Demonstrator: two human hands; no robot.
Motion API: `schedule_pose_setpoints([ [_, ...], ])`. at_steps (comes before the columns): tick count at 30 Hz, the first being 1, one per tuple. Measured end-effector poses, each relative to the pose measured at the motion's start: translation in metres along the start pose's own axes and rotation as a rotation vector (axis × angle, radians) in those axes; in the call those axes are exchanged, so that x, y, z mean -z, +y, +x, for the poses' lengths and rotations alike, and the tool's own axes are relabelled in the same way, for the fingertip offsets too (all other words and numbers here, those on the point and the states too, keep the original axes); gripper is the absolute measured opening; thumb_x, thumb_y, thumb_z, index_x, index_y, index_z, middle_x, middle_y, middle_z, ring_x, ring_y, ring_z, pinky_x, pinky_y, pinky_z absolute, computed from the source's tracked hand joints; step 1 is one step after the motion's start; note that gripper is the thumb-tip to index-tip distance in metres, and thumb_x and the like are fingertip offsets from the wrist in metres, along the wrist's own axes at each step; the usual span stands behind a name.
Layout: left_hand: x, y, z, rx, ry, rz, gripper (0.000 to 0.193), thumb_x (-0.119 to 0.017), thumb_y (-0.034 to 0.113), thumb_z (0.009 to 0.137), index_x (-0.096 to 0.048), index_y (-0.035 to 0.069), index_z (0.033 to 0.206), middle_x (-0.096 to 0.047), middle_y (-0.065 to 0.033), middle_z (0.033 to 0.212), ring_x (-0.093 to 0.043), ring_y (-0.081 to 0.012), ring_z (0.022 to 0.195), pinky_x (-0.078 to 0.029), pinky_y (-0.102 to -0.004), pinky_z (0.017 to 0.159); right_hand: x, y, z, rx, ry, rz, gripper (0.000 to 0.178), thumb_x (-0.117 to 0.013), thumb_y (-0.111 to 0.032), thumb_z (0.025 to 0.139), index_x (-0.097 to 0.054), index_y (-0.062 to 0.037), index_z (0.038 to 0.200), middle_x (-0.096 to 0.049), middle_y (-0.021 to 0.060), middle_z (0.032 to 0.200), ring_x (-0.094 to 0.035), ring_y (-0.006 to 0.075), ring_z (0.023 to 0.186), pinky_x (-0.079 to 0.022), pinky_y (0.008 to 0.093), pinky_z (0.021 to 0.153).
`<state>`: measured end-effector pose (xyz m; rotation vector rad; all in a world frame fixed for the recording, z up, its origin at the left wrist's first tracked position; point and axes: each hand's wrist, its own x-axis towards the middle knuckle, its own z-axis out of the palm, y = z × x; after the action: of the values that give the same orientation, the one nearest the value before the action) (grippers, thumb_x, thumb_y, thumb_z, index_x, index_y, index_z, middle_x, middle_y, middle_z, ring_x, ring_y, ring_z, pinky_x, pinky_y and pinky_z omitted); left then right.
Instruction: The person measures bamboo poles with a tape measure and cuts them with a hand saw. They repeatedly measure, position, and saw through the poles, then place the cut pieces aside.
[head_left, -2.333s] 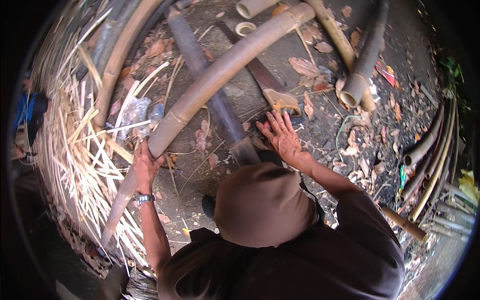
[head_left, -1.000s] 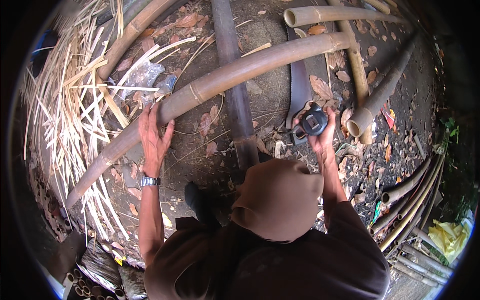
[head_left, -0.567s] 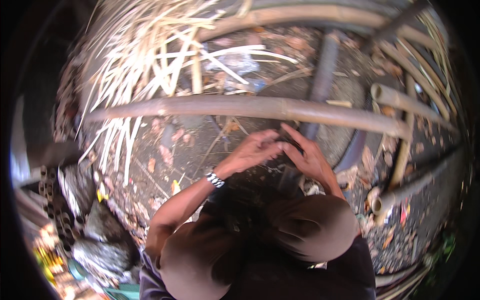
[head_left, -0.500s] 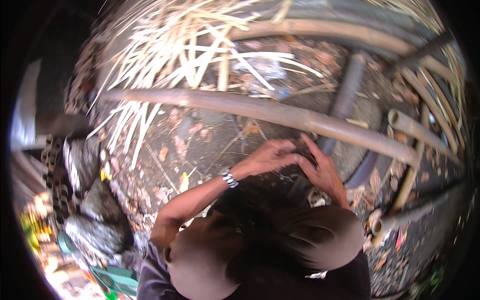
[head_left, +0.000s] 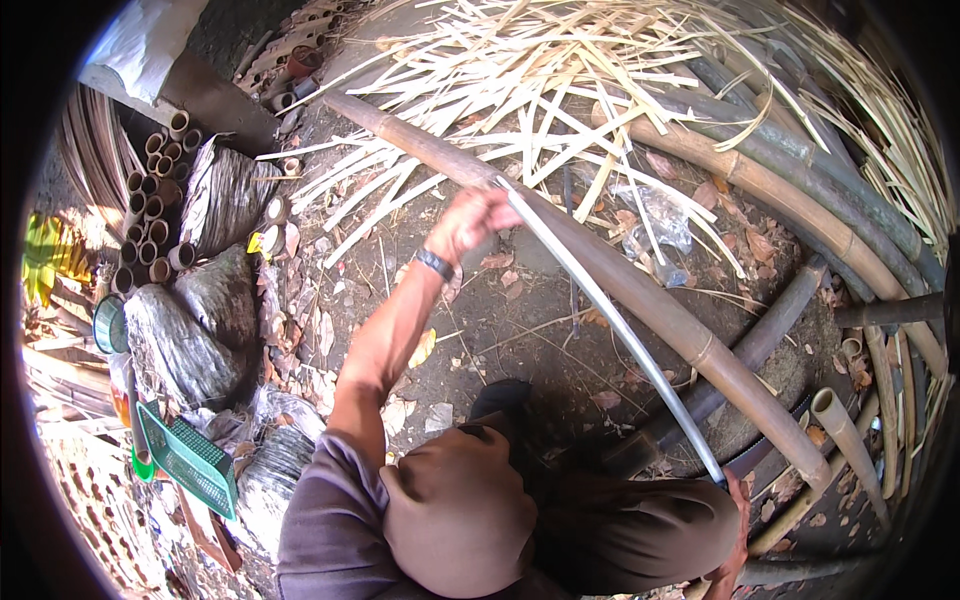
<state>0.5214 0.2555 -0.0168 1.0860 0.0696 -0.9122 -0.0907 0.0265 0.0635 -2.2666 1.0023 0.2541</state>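
Left hand [head_left: 478, 215] is pinching the tape [head_left: 610, 320] end against the pole [head_left: 640, 290] near its far end. Right hand [head_left: 735, 500] is mostly hidden at the lower edge near the tape's other end; grip can't be told. Tape is lying stretched along the pole, so the measuring looks underway, with no mark or cut showing yet. Split strips [head_left: 560, 80] are lying piled beyond.

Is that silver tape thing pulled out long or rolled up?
Pulled out: the tape stretches along the bamboo pole from the left hand to the right hand.
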Motion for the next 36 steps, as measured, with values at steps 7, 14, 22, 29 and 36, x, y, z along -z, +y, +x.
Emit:
schedule_pose_setpoints([
  [7,0.025,-0.022,0.007,-0.306,0.198,-0.095,0.026,-0.041,0.019,0.104,-0.056,0.0,0.096,-0.069,-0.0187,0.086,-0.071,-0.0231,0.071,-0.063,-0.033,0.064,0.016,0.017,0.011,-0.06,-0.103,-0.041,0.035,-0.056,-0.019,0.092,-0.06,-0.0107,0.126,-0.058,0.0248,0.101,-0.058,0.0433,0.093,-0.047,0.0484,0.085],
  [14,-0.075,-0.159,-0.081,-0.133,0.097,-0.038,0.032,-0.039,0.031,0.105,-0.05,0.001,0.103,-0.068,-0.0203,0.095,-0.07,-0.0271,0.083,-0.061,-0.0369,0.075,-0.046,-0.08,0.083,0.0,-0.012,-0.154,0.035,-0.058,-0.018,0.088,-0.062,-0.0119,0.122,-0.06,0.0208,0.097,-0.062,0.0422,0.091,-0.049,0.0492,0.078],
  [22,0.051,-0.004,0.03,-0.195,0.422,0.276,0.031,-0.039,0.017,0.104,-0.052,-0.011,0.108,-0.07,-0.0216,0.089,-0.071,-0.0261,0.068,-0.062,-0.0298,0.052,-0.002,-0.019,0.046,0.108,0.159,-0.149,0.031,-0.055,-0.019,0.09,-0.063,-0.0078,0.117,-0.059,0.0199,0.098,-0.06,0.0391,0.089,-0.049,0.0482,0.076],
  [29,0.128,0.058,0.098,-0.271,0.706,0.141,0.027,-0.042,0.012,0.101,-0.051,-0.013,0.095,-0.069,-0.0235,0.077,-0.068,-0.0295,0.056,-0.057,-0.0353,0.042,0.02,0.005,0.035,0.014,-0.004,-0.172,0.028,-0.051,-0.019,0.093,-0.065,-0.0033,0.112,-0.061,0.0247,0.098,-0.06,0.042,0.088,-0.048,0.0494,0.078],
  [36,0.109,0.032,0.097,-0.308,0.665,0.161,0.027,-0.049,0.009,0.099,-0.046,-0.016,0.107,-0.066,-0.0234,0.08,-0.067,-0.0321,0.062,-0.062,-0.0424,0.056,-0.024,-0.109,0.105,0.108,0.008,-0.102,0.029,-0.051,-0.017,0.091,-0.066,-0.0047,0.112,-0.065,0.0267,0.098,-0.062,0.046,0.09,-0.049,0.0508,0.079],
])
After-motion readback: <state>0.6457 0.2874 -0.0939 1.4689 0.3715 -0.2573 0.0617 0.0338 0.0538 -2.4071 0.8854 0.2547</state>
